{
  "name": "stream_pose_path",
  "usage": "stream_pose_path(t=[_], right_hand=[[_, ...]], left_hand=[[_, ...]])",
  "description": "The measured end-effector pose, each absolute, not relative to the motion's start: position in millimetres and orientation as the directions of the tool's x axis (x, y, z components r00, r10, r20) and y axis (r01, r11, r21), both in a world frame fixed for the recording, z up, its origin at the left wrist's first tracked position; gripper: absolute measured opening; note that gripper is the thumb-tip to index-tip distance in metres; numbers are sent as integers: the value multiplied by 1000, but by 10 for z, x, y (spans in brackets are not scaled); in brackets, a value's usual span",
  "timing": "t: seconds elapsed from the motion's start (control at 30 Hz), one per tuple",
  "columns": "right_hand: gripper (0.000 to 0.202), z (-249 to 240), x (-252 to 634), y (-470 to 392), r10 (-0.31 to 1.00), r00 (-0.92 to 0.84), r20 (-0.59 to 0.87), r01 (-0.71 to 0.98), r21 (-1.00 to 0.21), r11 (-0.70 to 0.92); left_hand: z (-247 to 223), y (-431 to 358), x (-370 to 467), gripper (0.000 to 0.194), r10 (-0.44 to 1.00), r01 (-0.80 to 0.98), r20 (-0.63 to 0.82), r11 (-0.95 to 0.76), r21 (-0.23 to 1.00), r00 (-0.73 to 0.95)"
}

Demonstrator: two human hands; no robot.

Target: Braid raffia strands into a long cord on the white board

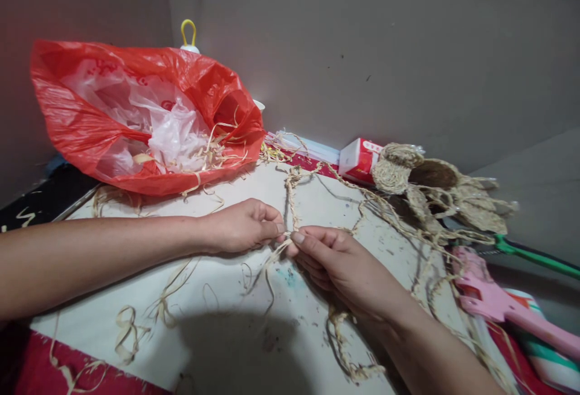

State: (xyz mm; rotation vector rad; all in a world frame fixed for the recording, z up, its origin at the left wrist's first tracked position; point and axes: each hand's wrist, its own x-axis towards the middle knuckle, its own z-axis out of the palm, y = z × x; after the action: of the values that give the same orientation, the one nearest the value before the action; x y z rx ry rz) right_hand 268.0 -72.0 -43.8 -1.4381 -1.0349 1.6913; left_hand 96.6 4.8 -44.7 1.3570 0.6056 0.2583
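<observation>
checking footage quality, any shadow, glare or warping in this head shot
Head view: a dark shadow falls on the board below the left hand and right hand; soft glare on the red bag; edges bend, wide-angle; braided straw sharp.

The left forearm enters from the left edge, extended nearly level. The left hand (244,226) is curled, fingers (272,229) pinched together at the tips. The right forearm rises from the lower right. The right hand (344,265) faces it, fingertips meeting the left's.
</observation>
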Motion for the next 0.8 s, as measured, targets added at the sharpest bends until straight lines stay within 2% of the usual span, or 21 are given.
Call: stream_pose_path(t=[0.23,0.43,0.5,0.63,0.8], right_hand=[[39,-448,2642,-720,909,-88,-407,0,-913,-409],[41,-458,2679,-704,915,-113,-388,-38,-918,-394],[39,-462,2686,-701,914,-117,-388,-35,-919,-394],[38,-460,2696,-704,911,-137,-388,-33,-918,-396],[43,-444,2712,-715,896,-167,-412,-36,-905,-423]], left_hand=[[-415,54,970,20,528,206,-248,138,969,813],[-314,158,924,18,523,384,-411,166,908,746],[-289,235,877,20,556,440,-411,90,894,722],[-218,419,732,18,624,548,-342,-166,820,702],[-74,588,544,10,682,645,-194,-503,575,705]])
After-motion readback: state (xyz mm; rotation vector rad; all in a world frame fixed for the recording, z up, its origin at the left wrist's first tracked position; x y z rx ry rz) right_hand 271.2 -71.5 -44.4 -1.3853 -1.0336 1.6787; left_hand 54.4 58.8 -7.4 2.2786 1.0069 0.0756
